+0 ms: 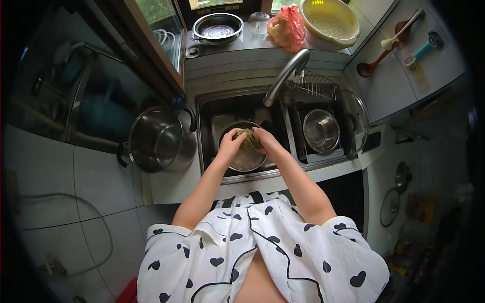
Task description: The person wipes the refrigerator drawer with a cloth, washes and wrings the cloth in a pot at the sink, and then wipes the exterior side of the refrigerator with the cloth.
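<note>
My left hand (pixel 233 141) and my right hand (pixel 265 140) are closed around a clump of dark green leafy vegetable (pixel 248 140). They hold it over a round metal pot (pixel 247 165) with cloudy water in it. The pot sits in the left basin of the steel sink (pixel 208 108), and its dark handle shows at the upper right of its rim. The fingertips of my right hand are partly hidden behind the greens. Above and to the right of my hands, the curved faucet (pixel 288 76) reaches over the sink; no water stream is visible.
A large two-handled pot (pixel 159 139) stands left of the sink. The right basin holds a small metal bowl (pixel 321 132), with a wire rack (pixel 318 86) and a glass lid (pixel 357 121) beside it. On the back ledge are a metal basin (pixel 217 29), a red plastic bag (pixel 287 29) and a yellow-green colander (pixel 331 22).
</note>
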`<control>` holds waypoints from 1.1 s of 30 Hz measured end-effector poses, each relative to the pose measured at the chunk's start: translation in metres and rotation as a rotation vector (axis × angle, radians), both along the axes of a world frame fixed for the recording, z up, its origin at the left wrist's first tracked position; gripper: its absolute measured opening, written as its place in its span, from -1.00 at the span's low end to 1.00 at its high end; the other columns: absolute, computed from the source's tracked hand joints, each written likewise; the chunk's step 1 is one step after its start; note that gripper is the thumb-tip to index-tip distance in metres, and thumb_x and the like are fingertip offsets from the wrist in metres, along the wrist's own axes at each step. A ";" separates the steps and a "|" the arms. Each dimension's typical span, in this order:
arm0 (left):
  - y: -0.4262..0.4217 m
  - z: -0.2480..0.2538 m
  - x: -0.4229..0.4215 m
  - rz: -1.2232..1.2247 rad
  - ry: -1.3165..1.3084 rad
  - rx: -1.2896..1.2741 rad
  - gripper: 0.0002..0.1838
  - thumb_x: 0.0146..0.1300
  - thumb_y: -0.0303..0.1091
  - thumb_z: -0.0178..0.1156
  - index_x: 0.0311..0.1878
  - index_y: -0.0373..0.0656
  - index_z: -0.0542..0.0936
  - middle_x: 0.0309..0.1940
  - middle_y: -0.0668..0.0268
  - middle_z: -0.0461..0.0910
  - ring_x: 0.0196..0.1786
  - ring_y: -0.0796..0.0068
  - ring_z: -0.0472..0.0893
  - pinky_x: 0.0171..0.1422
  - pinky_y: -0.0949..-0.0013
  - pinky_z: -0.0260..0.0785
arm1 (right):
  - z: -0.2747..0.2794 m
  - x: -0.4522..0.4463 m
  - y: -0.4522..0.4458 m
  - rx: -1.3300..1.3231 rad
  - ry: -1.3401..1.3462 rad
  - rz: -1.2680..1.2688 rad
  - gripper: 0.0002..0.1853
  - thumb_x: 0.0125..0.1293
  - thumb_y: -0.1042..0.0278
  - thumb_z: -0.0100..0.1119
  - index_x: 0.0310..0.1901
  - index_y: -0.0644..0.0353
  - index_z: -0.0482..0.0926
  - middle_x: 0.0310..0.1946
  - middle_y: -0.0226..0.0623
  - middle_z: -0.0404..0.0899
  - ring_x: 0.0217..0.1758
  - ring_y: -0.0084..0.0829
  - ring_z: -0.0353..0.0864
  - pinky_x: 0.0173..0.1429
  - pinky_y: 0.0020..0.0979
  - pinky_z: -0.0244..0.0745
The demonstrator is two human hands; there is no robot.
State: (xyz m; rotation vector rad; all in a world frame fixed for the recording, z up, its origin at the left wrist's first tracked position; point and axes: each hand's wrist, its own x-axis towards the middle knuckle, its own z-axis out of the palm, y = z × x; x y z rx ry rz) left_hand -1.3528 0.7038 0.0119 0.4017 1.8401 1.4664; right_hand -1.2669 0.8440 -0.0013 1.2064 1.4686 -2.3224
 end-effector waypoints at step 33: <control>0.005 0.027 -0.006 -0.332 0.364 0.142 -0.41 0.11 -0.39 0.26 0.27 -0.17 0.43 0.28 0.20 0.34 0.39 0.32 0.29 0.48 0.29 0.10 | 0.071 0.011 0.009 0.345 0.496 0.179 -0.83 0.18 0.50 0.20 -0.18 0.26 0.52 -0.34 -0.45 0.53 -0.26 -0.64 0.50 -0.16 -0.55 0.42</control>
